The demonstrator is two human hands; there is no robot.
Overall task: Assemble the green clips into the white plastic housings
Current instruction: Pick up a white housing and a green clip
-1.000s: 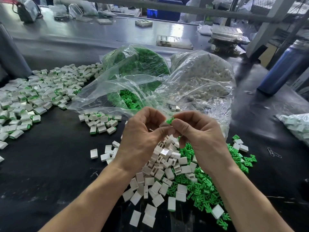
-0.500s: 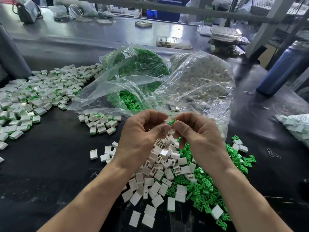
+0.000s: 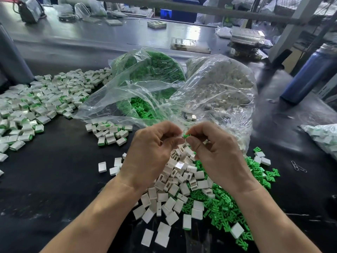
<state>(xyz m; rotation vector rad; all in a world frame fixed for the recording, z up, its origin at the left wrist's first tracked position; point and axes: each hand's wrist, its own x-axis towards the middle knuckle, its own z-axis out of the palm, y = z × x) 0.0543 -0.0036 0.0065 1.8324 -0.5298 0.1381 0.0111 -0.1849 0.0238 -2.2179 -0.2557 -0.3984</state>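
Both hands meet at frame centre: the left hand curls around something hidden, presumably a white plastic housing, while the right hand pinches a small green plastic clip at its fingertips. Light, stiff and slippery-looking, the clip seems best held by its sides.

Not much movement tbh: both hands sit a touch lower over the pile than a second ago, and the green clip pinched at the right hand fingertips shows a bit more now.
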